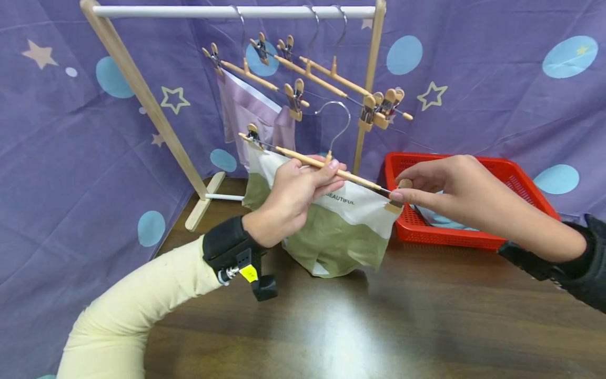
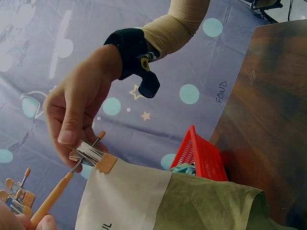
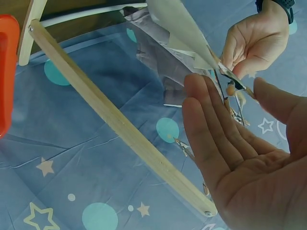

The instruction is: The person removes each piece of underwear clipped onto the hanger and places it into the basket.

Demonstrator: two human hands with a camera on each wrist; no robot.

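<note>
A: Head view: left hand (image 1: 295, 197) has its fingers curled round the bar of the wooden clip hanger (image 1: 312, 163), about mid-bar, just under the wire hook. White-and-green cloth (image 1: 338, 229) hangs from it, lower edge down at the brown table (image 1: 426, 316).

B: Right hand (image 1: 445, 192)?

A: Thumb and forefinger pinch the clip (image 1: 396, 197) at the hanger's right end, on the cloth's corner. Can't tell whether the clip's jaws are open.

B: Left wrist camera adds anything?

A: Yes, it looks up at the right hand (image 2: 79, 120) (not its own) and shows the clip (image 2: 93, 158) from below: metal spring, wooden pad lying on the cloth (image 2: 158, 201) corner, thumb pressing the top. Red basket (image 2: 199, 155) sits behind, something pale blue inside.

B: Right wrist?

A: Mostly its own palm, fingers (image 3: 211, 129) near straight with the thumb apart, clip (image 3: 235, 88) at the tips. Left hand (image 3: 256, 40) is seen beyond, curled on the bar. Head view hides that palm.

B: Background?

A: Wooden rack (image 1: 142, 89) with a white rail, three more clip hangers on it, one carrying a lilac garment (image 1: 248, 116). Purple star sheet (image 1: 71, 158) behind. Basket (image 1: 473, 231) stands right of the cloth, near it.
</note>
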